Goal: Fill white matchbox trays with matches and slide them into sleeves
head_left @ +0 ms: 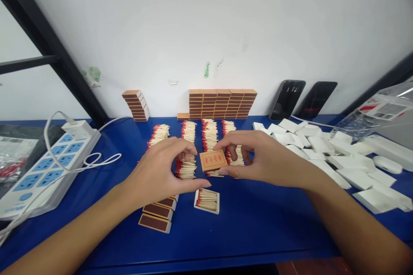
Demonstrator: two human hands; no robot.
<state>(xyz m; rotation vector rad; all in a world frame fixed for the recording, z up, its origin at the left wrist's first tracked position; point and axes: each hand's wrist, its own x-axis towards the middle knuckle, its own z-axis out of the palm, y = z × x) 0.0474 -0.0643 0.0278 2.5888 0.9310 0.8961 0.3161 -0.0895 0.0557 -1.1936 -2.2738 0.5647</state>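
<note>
Between thumb and fingers of my right hand (254, 154) is an orange matchbox sleeve (213, 160) with red lettering on top. My left hand (167, 167) is just left of it, thumb and fingers apart, holding nothing. Below the sleeve, a white matchbox tray (195, 200) filled with red-tipped matches (208, 199) lies on the blue table. Several rows of loose matches (209, 135) stretch behind my hands, partly covered by them. Under my left wrist, matchboxes (155, 222) lie in a row with their brown striking sides up.
A wide stack of matchboxes (222, 104) and a small stack (135, 105) stand against the wall. Two phones (287, 99) lean there too. White trays (322, 146) are heaped at right, beside a plastic bag (377, 107). At left are a power strip (48, 172) and white cable (93, 161).
</note>
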